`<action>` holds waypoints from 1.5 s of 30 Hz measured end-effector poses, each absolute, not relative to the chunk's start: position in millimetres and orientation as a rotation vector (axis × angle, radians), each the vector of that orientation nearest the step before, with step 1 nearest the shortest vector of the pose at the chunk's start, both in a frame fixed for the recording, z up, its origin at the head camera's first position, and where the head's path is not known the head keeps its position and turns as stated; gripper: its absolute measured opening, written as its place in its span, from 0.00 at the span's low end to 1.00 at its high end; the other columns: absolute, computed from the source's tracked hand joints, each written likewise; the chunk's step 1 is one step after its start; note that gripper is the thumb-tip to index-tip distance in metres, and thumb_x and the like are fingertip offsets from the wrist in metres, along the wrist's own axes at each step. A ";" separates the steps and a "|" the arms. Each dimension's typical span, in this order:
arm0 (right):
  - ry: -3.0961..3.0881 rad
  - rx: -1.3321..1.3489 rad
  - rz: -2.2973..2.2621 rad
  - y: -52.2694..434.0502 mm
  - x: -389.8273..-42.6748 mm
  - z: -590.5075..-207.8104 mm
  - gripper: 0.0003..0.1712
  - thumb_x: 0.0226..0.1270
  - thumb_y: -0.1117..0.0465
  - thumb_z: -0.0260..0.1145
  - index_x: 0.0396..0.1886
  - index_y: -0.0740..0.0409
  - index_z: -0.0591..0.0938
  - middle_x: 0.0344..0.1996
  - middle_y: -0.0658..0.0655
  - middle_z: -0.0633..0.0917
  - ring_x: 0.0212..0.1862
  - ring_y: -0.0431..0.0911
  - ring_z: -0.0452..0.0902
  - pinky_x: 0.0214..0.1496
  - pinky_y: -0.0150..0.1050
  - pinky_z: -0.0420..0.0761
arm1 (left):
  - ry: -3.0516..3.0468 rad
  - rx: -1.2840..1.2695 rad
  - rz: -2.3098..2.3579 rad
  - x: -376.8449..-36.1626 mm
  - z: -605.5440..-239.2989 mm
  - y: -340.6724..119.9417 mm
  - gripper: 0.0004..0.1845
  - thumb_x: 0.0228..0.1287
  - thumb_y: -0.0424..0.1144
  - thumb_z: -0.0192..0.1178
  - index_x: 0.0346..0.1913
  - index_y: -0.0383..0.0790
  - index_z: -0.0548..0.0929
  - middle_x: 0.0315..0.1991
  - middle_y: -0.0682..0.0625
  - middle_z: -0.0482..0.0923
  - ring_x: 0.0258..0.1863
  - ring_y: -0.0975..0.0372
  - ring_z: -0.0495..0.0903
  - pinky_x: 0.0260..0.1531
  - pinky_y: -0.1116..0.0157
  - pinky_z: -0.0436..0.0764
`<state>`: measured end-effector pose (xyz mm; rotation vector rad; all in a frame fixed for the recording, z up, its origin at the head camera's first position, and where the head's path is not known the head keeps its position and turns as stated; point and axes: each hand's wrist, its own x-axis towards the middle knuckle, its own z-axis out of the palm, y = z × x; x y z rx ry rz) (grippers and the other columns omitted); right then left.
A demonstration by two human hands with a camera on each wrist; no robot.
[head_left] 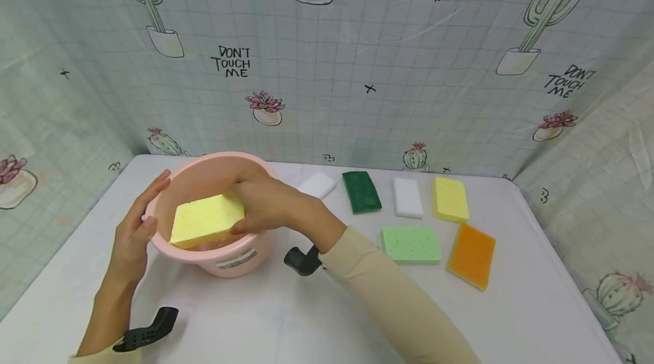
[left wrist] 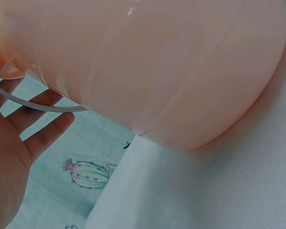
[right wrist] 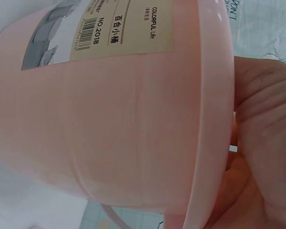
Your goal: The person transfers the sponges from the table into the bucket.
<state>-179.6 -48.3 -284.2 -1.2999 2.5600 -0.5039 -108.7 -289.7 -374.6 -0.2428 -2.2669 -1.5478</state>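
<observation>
A pink plastic bucket point(head_left: 235, 267) stands on the white table, its rim facing up. Over its opening, my right hand point(head_left: 268, 199) grips a yellow sponge point(head_left: 206, 216) by its right end, thumb in front. In the right wrist view, the bucket wall point(right wrist: 133, 124) hides the sponge, and only part of the right hand point(right wrist: 267, 138) shows beyond the rim. My left hand point(head_left: 130, 239) touches the bucket's left side with its fingers fairly straight. The left wrist view shows those fingers point(left wrist: 50, 136) spread beside the thin bucket handle point(left wrist: 43, 107).
Right of the bucket lie a white sponge point(head_left: 318, 185), a dark green scouring pad point(head_left: 361, 192), another white sponge point(head_left: 407, 197), a second yellow sponge point(head_left: 451, 199), a light green sponge point(head_left: 411, 245) and an orange sponge point(head_left: 471, 256). A cactus-print cloth point(head_left: 327, 68) hangs behind the table.
</observation>
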 end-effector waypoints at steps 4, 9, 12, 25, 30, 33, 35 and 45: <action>2.540 -1.309 -0.519 -47.6 -179.5 -283.6 0.38 0.58 0.47 0.71 0.64 0.56 0.70 0.58 0.47 0.70 0.49 0.35 0.66 0.52 0.21 0.62 | -2.261 -0.259 -1.545 -108.5 -375.2 -290.3 0.30 0.65 0.40 0.46 0.71 0.47 0.65 0.73 0.54 0.56 0.72 0.60 0.54 0.66 0.59 0.57; 2.532 -1.295 -0.534 -48.0 -179.5 -283.7 0.33 0.64 0.47 0.65 0.65 0.56 0.70 0.55 0.47 0.72 0.47 0.36 0.67 0.52 0.23 0.63 | -2.251 -0.286 -1.555 -109.0 -375.6 -291.2 0.29 0.66 0.40 0.45 0.71 0.45 0.65 0.73 0.53 0.56 0.72 0.60 0.53 0.67 0.61 0.56; 2.527 -1.302 -0.561 -47.7 -180.5 -284.2 0.32 0.66 0.49 0.64 0.65 0.56 0.69 0.54 0.47 0.73 0.48 0.36 0.67 0.54 0.23 0.61 | -2.249 -0.291 -1.555 -109.2 -376.3 -291.4 0.29 0.66 0.40 0.45 0.71 0.45 0.65 0.73 0.53 0.56 0.72 0.60 0.53 0.67 0.61 0.55; 2.576 -1.228 -0.498 -43.5 -181.9 -283.2 0.28 0.69 0.50 0.61 0.64 0.57 0.74 0.59 0.52 0.74 0.57 0.37 0.68 0.57 0.25 0.66 | -2.259 -0.292 -1.544 -110.2 -376.0 -289.7 0.28 0.67 0.40 0.44 0.71 0.45 0.65 0.73 0.53 0.56 0.71 0.61 0.53 0.66 0.64 0.57; 2.620 -1.291 -0.592 -37.7 -182.0 -283.8 0.24 0.69 0.53 0.60 0.61 0.58 0.77 0.56 0.50 0.77 0.57 0.38 0.68 0.57 0.26 0.65 | -2.254 -0.307 -1.533 -110.5 -376.5 -291.2 0.28 0.67 0.40 0.45 0.71 0.45 0.65 0.73 0.53 0.56 0.71 0.61 0.54 0.65 0.67 0.59; 2.648 -1.317 -0.644 -31.5 -180.1 -284.5 0.22 0.70 0.54 0.60 0.60 0.56 0.78 0.56 0.49 0.78 0.59 0.40 0.68 0.61 0.28 0.63 | -2.249 -0.319 -1.531 -110.5 -377.0 -291.8 0.28 0.67 0.39 0.44 0.71 0.45 0.65 0.73 0.52 0.56 0.71 0.61 0.54 0.65 0.67 0.58; 2.655 -1.322 -0.705 -26.0 -178.0 -284.7 0.22 0.69 0.55 0.60 0.60 0.56 0.78 0.56 0.49 0.78 0.60 0.42 0.68 0.62 0.29 0.62 | -2.247 -0.321 -1.532 -110.4 -377.4 -292.1 0.28 0.67 0.39 0.44 0.71 0.44 0.65 0.73 0.52 0.56 0.71 0.61 0.54 0.65 0.66 0.58; 2.683 -1.304 -1.111 6.8 -174.9 -291.9 0.20 0.69 0.57 0.61 0.58 0.56 0.79 0.53 0.53 0.78 0.46 0.43 0.73 0.47 0.32 0.74 | -2.237 -0.334 -1.536 -109.7 -378.9 -294.0 0.28 0.67 0.38 0.44 0.71 0.44 0.65 0.73 0.52 0.57 0.71 0.60 0.54 0.64 0.68 0.59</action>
